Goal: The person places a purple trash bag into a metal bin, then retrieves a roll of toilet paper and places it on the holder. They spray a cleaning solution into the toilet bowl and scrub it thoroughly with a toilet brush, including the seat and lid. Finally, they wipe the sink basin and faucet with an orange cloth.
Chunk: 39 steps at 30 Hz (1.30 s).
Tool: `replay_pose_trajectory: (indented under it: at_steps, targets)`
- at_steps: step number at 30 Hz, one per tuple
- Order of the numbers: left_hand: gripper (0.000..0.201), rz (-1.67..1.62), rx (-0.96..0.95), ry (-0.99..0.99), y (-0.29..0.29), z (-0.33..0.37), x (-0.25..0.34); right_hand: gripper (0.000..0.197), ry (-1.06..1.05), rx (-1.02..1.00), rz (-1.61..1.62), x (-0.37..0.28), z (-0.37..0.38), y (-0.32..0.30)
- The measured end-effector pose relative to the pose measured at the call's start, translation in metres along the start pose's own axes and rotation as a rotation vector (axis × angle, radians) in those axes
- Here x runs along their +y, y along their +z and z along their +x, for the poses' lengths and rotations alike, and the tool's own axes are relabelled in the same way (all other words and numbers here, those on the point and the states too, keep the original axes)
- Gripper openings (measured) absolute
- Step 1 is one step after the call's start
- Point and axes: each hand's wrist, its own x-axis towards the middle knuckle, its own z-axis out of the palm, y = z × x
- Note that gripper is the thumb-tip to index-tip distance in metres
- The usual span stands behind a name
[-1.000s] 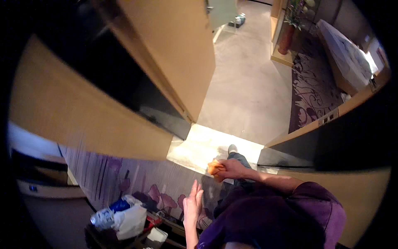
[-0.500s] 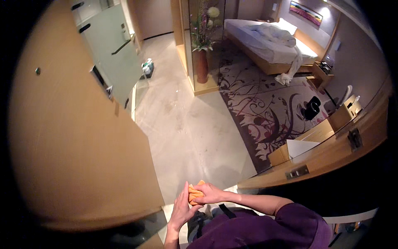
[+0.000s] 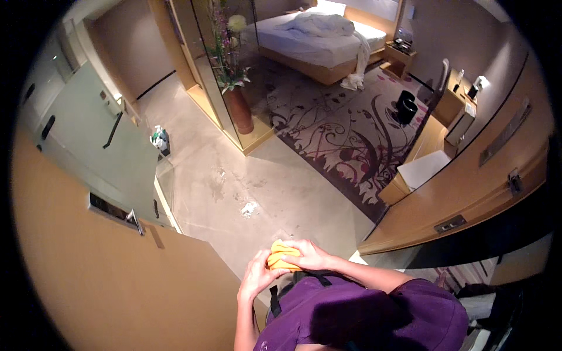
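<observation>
In front of my purple shirt, a bunched orange cloth (image 3: 282,255) sits between my two hands. My right hand (image 3: 309,256) is closed over its right side, the thumb pressing across the folds. From the left, my left hand (image 3: 256,276) curls its fingers and thumb round the cloth's other edge. Part of the cloth is hidden under the fingers.
A wooden door (image 3: 117,275) stands open at left; the door frame (image 3: 445,210) runs along the right. Ahead are a frosted glass door (image 3: 88,123), a caddy of bottles (image 3: 160,140), a tall red vase (image 3: 239,111) behind glass, and an unmade bed (image 3: 316,41).
My view has turned to the right and the doorway is nearer. My left fingers, straight beside the cloth before, now bend round its edge. The right hand keeps its grip.
</observation>
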Motion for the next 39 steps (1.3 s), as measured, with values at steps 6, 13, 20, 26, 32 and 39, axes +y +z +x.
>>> replay_pose_trajectory:
  at_steps: [6, 13, 20, 26, 32, 39]
  targets:
    - [0.054, -0.242, 0.14, 0.124, -0.071, 0.08, -0.051, 0.037, 0.045, 0.246, -0.047, 0.008, 0.106, 0.014]
    - [0.04, -0.251, 0.095, -0.105, -0.157, 0.201, -0.105, 0.034, 0.067, 0.208, 0.374, 0.043, 0.278, -0.013]
    - [0.03, -0.171, 0.28, -0.084, -0.28, 0.313, -0.126, 0.032, -0.553, 0.185, -0.527, -0.022, 0.463, -0.063]
    - [0.048, -0.479, 0.428, -0.087, -0.368, 0.397, -0.169, 0.028, -0.127, -0.017, -0.286, -0.058, 0.611, -0.088]
    - [0.043, -0.659, 0.451, -0.145, -0.452, 0.464, -0.24, 0.03, -0.136, -0.028, -0.098, -0.074, 0.739, -0.067]
    - [0.038, -0.468, 0.411, -0.092, -0.585, 0.56, -0.302, 0.032, -0.044, 0.088, -0.114, -0.074, 0.9, -0.057]
